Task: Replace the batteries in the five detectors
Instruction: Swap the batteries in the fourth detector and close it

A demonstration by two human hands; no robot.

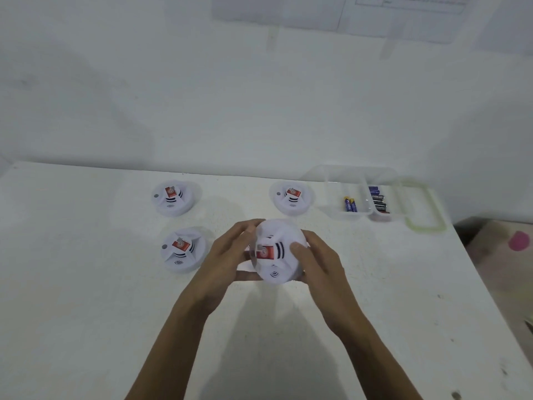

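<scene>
- The left hand (230, 252) and the right hand (320, 261) gripped the held detector (277, 252) between them, raised above the table (86, 313).
- The left hand's fingers curled round that detector's left edge; the right hand's thumb lay across its right face, with its other fingers hidden behind.
- The held detector was tilted with its red-labelled face toward the camera.
- Just left of the left hand, the near detector (183, 249) lay flat on the table, red label up.
- Beyond it, farther from the hands, lay the far-left detector (173, 197).
- Just beyond the hands, a little to the right, lay the far-right detector (291, 197).
- Beyond and to the right of the right hand stood a clear box (360, 174) with two compartments.
- Its left compartment held blue-and-yellow batteries (350, 204); its right one held black batteries (378, 201).
- A green-rimmed lid (424, 206) lay against the box's right side.
- Far right of the hands, off the table, was a pink thing (519, 240), too blurred to identify.
</scene>
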